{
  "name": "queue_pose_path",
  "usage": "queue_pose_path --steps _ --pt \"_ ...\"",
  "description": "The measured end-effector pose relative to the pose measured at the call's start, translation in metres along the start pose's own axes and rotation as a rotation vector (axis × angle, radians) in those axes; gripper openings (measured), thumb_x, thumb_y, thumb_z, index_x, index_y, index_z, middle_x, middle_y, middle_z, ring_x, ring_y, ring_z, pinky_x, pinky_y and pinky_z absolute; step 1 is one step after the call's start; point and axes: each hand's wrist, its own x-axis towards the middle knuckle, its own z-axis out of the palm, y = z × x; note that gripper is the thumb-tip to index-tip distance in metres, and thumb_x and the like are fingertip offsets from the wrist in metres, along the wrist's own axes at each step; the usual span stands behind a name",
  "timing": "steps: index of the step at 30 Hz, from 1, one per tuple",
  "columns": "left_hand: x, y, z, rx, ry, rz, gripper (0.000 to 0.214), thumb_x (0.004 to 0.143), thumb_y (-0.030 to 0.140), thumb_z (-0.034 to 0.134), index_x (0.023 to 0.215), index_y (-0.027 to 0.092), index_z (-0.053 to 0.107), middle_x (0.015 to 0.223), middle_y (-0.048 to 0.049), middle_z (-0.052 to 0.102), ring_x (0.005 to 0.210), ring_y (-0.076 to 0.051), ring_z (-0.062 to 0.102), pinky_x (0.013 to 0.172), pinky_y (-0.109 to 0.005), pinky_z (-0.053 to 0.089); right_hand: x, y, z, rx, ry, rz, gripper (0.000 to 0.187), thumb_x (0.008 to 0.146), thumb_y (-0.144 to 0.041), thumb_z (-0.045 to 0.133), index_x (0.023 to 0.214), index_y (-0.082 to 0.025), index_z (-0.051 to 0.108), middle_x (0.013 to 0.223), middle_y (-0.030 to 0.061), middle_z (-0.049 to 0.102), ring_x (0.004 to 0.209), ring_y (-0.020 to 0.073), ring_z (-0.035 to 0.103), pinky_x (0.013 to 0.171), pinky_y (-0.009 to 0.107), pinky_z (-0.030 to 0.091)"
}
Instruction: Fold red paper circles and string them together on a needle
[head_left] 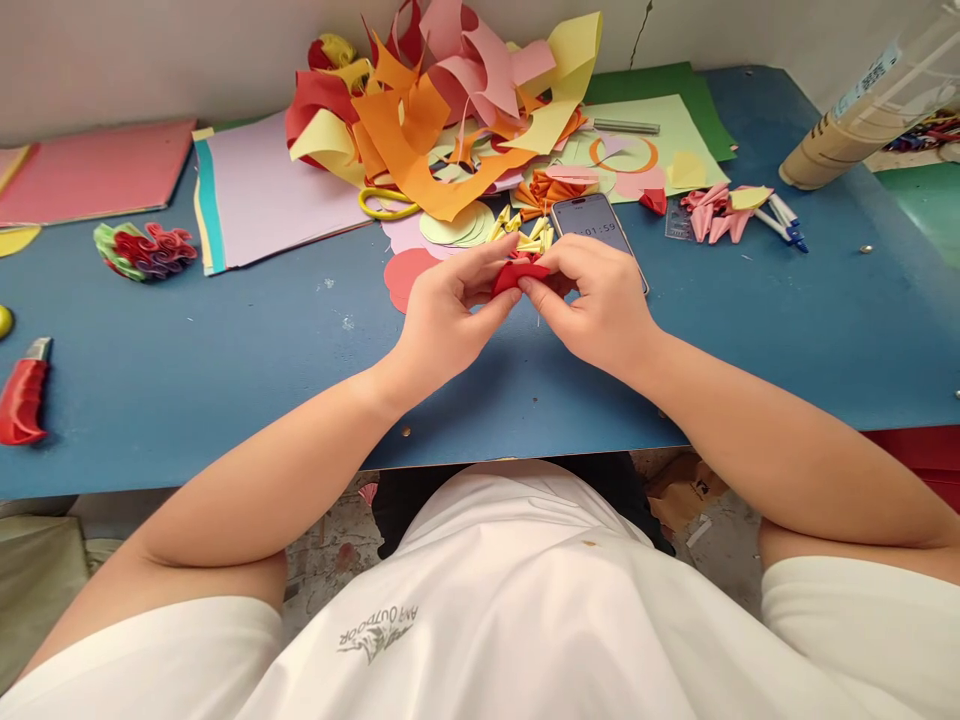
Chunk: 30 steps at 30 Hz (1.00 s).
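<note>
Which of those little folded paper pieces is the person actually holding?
The red piece pinched between the left hand and the right hand. The yellow pieces and pink pieces lie loose beyond the hands, held by neither.

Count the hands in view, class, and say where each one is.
2: the left hand and the right hand, both holding the red paper over the table.

Craft workspace: blue worktable [225, 360], paper offcuts [394, 125], stacked coloured sheets [277, 200], utility knife [24, 400].
</note>
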Motion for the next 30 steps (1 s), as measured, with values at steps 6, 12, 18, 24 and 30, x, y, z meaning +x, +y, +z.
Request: queue_pose_path --steps 6,12,18,24,30 --pt "0.003 0.005 -0.003 0.082 0.025 0.002 0.025 0.084 0.037 0.109 0.093 0.024 0.089 0.101 -0.0037 0.091 0.100 -0.024 0.087 0.101 -0.040 0.074 0.002 -0.005 -0.002 0.053 -0.002 0.075 0.019 0.109 -0.034 0.073 0.092 -0.027 0.074 0.093 0.0080 0.077 0.085 0.0264 0.067 0.076 0.042 0.058" --pt "0.002 0.006 -0.003 0.099 0.054 0.019 0.026 0.085 0.040 0.109 0.099 0.025 0.092 0.100 -0.0038 0.090 0.097 -0.023 0.085 0.093 -0.036 0.070 0.002 -0.006 -0.003 0.174 -0.046 0.194 0.018 0.106 -0.036 0.078 0.092 -0.025 0.074 0.092 0.0065 0.076 0.087 0.0245 0.068 0.078 0.040 0.058" --pt "0.007 -0.007 -0.010 0.211 0.040 0.176 0.031 0.089 0.031 0.104 0.116 0.028 0.089 0.092 -0.0005 0.086 0.085 -0.020 0.081 0.079 -0.033 0.065 0.003 -0.008 -0.006 0.208 -0.079 0.202 0.019 0.105 -0.038 0.082 0.094 -0.022 0.079 0.095 0.0063 0.078 0.083 0.0206 0.066 0.074 0.036 0.055" --pt "0.007 -0.011 -0.011 0.187 0.001 0.220 0.034 0.091 0.033 0.103 0.122 0.029 0.087 0.096 -0.0020 0.087 0.088 -0.021 0.083 0.086 -0.038 0.070 0.003 -0.010 -0.007 0.311 -0.093 0.279 0.016 0.105 -0.033 0.082 0.095 -0.021 0.079 0.088 0.0031 0.075 0.073 0.0162 0.060 0.067 0.033 0.051" --pt "0.005 -0.003 -0.007 0.107 0.008 0.097 0.040 0.083 0.024 0.105 0.120 0.029 0.089 0.096 -0.0018 0.086 0.089 -0.021 0.081 0.088 -0.037 0.069 0.003 -0.006 -0.006 0.346 -0.109 0.307 0.023 0.106 -0.041 0.087 0.095 -0.021 0.081 0.086 0.0028 0.075 0.074 0.0170 0.063 0.068 0.034 0.055"
